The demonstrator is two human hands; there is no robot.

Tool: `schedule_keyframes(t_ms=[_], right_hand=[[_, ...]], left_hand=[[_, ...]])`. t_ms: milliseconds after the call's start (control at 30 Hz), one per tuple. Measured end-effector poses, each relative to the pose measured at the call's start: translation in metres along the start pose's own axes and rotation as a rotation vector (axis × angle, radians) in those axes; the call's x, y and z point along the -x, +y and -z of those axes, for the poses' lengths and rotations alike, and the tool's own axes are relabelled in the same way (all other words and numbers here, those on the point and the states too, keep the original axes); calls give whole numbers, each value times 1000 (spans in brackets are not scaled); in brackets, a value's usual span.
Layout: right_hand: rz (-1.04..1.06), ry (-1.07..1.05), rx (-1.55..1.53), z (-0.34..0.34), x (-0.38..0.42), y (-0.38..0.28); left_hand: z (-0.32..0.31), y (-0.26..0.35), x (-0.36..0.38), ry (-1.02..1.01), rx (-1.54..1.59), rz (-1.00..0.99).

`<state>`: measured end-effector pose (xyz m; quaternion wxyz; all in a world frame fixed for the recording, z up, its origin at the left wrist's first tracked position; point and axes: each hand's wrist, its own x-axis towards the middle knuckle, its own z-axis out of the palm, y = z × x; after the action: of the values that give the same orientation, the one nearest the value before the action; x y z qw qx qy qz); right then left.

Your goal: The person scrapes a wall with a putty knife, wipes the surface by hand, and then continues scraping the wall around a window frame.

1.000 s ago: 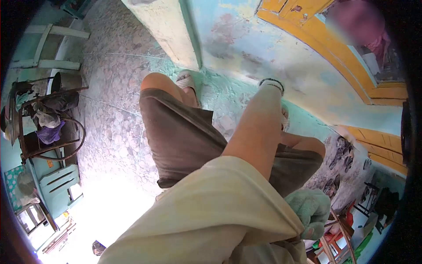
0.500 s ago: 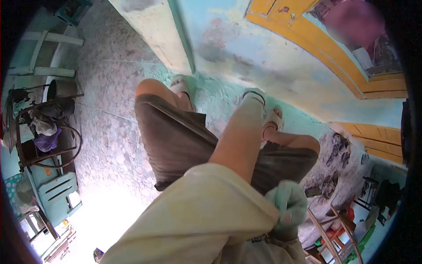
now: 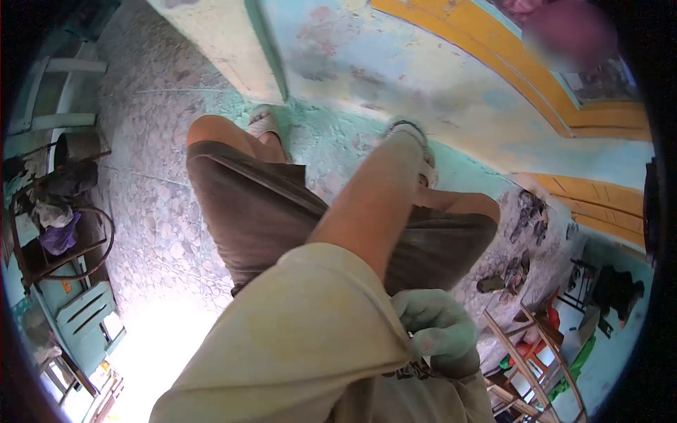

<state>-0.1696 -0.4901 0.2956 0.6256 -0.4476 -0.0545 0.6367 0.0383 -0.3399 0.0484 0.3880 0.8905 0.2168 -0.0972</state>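
Observation:
My left arm reaches away from me toward the foot of the wall (image 3: 416, 77), between my bent knees. Pale dust coats the forearm's end, and my left hand (image 3: 407, 132) is low beside my sandalled foot. Its fingers are mostly hidden, and I cannot make out whether it holds anything. My right hand (image 3: 441, 326), also coated pale green-white, is close to my chest. Its fingers are curled closed at the hem of the beige left shirt sleeve (image 3: 317, 310), which is drawn out to a point there.
A yellow wooden frame (image 3: 486, 49) runs along the wall. Shoes (image 3: 515, 271) lie on the patterned floor at right, near a wooden rack (image 3: 525, 352). At left are a metal stand with bags (image 3: 60, 233) and a pale blue plastic chair (image 3: 88, 317).
My right hand has shifted left, and the sleeve hem with it. The whole view has shifted slightly, moving my knees and the wall left. My left hand stays low near the wall.

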Motion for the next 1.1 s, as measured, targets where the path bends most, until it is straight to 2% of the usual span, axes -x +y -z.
schedule_keyframes(t_ms=[67, 167, 200, 267, 467, 1100], right_hand=[[135, -129, 57, 2, -6, -2], [567, -233, -24, -8, -28, 5], [621, -270, -86, -8, -32, 8], [629, -278, -175, -11, -32, 9], [600, -248, -341, -18, -29, 15], [622, -198, -407, -30, -21, 22]], left_hand=[[0, 0, 0, 6, 1, -4], [1, 1, 1, 10, 5, -5], [0, 3, -1, 11, 17, -5], [7, 19, 8, 41, 37, -33], [10, 12, -9, 69, 23, -31], [17, 32, -19, 112, 43, -69]])
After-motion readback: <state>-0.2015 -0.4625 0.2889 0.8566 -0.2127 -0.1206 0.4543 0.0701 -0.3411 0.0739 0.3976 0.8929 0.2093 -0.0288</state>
